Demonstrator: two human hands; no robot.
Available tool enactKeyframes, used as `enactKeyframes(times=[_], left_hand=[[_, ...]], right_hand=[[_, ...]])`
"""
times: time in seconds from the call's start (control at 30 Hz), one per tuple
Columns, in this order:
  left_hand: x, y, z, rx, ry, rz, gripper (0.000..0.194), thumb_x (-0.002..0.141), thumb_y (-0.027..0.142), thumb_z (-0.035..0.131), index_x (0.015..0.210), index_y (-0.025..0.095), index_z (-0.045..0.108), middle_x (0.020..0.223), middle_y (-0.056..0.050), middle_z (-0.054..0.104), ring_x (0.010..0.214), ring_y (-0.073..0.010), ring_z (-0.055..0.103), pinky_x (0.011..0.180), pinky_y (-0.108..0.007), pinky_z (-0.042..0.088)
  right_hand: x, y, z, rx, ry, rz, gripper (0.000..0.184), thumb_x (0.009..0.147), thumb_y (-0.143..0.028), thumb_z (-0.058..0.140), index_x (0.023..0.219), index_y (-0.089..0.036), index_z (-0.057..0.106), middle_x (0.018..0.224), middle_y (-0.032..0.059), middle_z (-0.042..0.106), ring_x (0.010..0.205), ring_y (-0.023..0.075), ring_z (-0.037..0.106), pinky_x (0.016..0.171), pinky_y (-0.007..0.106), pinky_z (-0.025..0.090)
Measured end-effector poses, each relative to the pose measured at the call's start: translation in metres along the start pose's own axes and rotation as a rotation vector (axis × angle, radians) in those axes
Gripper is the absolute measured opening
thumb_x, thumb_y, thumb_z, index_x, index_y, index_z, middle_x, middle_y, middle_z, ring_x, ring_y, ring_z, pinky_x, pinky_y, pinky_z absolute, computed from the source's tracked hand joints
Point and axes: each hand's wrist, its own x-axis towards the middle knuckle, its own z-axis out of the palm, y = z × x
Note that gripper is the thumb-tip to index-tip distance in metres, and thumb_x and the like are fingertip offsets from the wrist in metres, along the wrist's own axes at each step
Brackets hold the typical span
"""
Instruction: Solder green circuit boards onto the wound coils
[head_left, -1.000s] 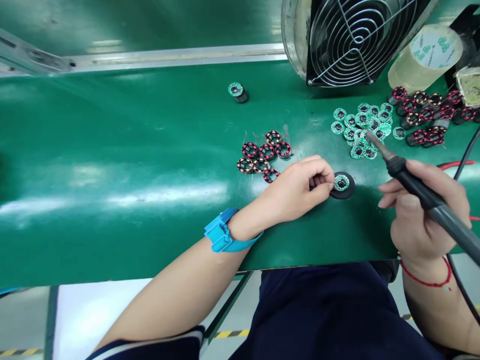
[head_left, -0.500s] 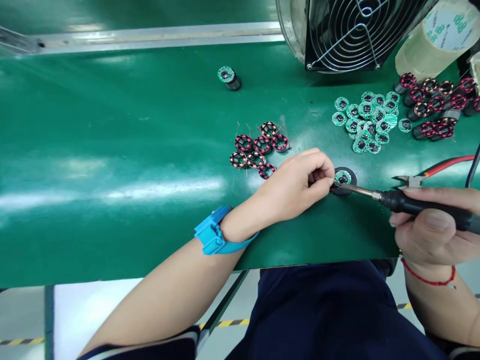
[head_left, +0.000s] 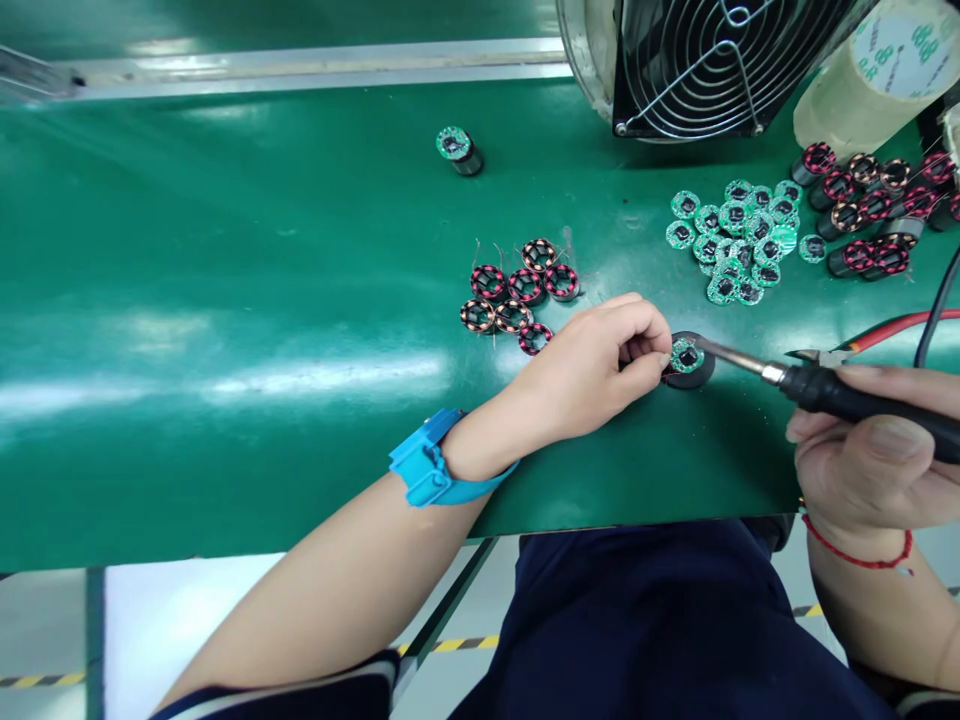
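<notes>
While the right hand [head_left: 874, 465] holds a soldering iron [head_left: 832, 393], its handle's cropped.

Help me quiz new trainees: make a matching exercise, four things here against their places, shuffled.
1. blue plastic wrist strap
2. black-handled soldering iron
3. heap of round green circuit boards
4. black-framed fan with a wire grille

A. cut off by the picture's top edge
B. around the left wrist
C. directly below the fan in the picture
D. held in the right hand

Pairs: 1-B; 2-D; 3-C; 4-A
</notes>
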Motion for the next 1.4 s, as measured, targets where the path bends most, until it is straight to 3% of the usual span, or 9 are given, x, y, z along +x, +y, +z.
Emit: enactKeyframes(times=[0.1,0.17,0.23,0.37,0.63,0.87,1.1,1.27,1.4], left_hand=[[0.000,-0.001,0.000,-0.001,0.001,0.014,0.015,0.081,0.001,0.053,0.076,0.015,0.056,0.077,0.001,0.055,0.067,-0.0079,0.050,0.062,-0.020,0.041],[0.000,-0.002,0.000,-0.003,0.004,0.027,0.015,0.080,0.001,0.054,0.076,0.015,0.056,0.077,0.001,0.055,0.067,-0.0080,0.050,0.063,-0.020,0.042],[0.000,-0.002,0.000,-0.004,0.005,0.033,0.015,0.080,0.002,0.053,0.076,0.015,0.056,0.077,0.002,0.055,0.068,-0.0083,0.050,0.063,-0.021,0.042],[0.000,-0.002,0.000,0.009,-0.004,0.038,0.015,0.081,0.003,0.052,0.075,0.016,0.054,0.077,0.002,0.054,0.068,-0.0090,0.050,0.065,-0.022,0.042],[-0.001,-0.003,-0.006,0.133,-0.069,0.098,0.011,0.084,0.006,0.052,0.079,0.016,0.053,0.080,0.000,0.054,0.074,-0.0120,0.050,0.070,-0.026,0.042],[-0.001,-0.002,-0.001,0.056,-0.053,0.133,0.010,0.084,0.006,0.056,0.086,0.016,0.056,0.086,-0.001,0.052,0.080,-0.0125,0.051,0.070,-0.025,0.045],[0.000,0.000,0.003,-0.027,0.009,0.076,0.010,0.085,0.009,0.058,0.078,0.015,0.058,0.077,0.000,0.051,0.073,-0.0112,0.050,0.066,-0.023,0.043],[0.000,-0.001,0.002,-0.056,0.027,0.053,0.011,0.085,0.010,0.059,0.075,0.014,0.057,0.075,0.001,0.050,0.069,-0.0100,0.049,0.062,-0.022,0.042],[-0.001,-0.002,0.002,-0.077,0.044,0.016,0.008,0.084,0.007,0.057,0.078,0.013,0.060,0.079,0.000,0.053,0.068,-0.0086,0.050,0.062,-0.021,0.042]], right_hand=[[0.007,-0.002,0.010,0.041,0.054,-0.135,0.031,0.091,-0.038,0.061,0.121,-0.031,0.066,0.086,0.0025,0.070,0.063,0.0165,0.071,0.046,0.029,0.053],[0.011,-0.003,0.015,0.010,-0.124,-0.081,0.040,0.093,-0.029,0.056,0.133,-0.034,0.055,0.099,0.0032,0.071,0.083,0.0208,0.073,0.068,0.037,0.061],[0.014,-0.004,0.018,-0.039,-0.364,-0.058,0.050,0.092,-0.021,0.056,0.138,-0.037,0.047,0.110,0.0033,0.071,0.100,0.0238,0.069,0.088,0.045,0.058],[0.017,-0.001,0.024,-0.135,-0.610,-0.094,0.055,0.090,-0.018,0.056,0.140,-0.036,0.042,0.123,0.0041,0.066,0.114,0.0259,0.060,0.096,0.048,0.053],[0.015,0.003,0.027,-0.155,-0.603,-0.065,0.056,0.091,-0.015,0.053,0.140,-0.039,0.040,0.117,0.0031,0.067,0.107,0.0241,0.062,0.090,0.046,0.054],[0.014,0.002,0.028,-0.154,-0.594,-0.076,0.054,0.091,-0.017,0.053,0.140,-0.035,0.040,0.116,0.0042,0.066,0.105,0.0236,0.061,0.089,0.044,0.054],[0.010,0.003,0.018,-0.133,-0.553,-0.242,0.066,0.088,-0.014,0.055,0.145,-0.040,0.033,0.123,0.0015,0.066,0.116,0.0245,0.058,0.093,0.046,0.051],[0.006,0.011,0.013,-0.266,-0.588,-0.403,0.050,0.091,-0.019,0.052,0.139,-0.030,0.044,0.121,0.0045,0.068,0.125,0.0258,0.054,0.092,0.044,0.048],[0.007,0.008,0.012,-0.351,-0.553,-0.421,0.039,0.092,-0.020,0.052,0.130,-0.025,0.053,0.107,0.0051,0.072,0.117,0.0250,0.060,0.090,0.042,0.049]])
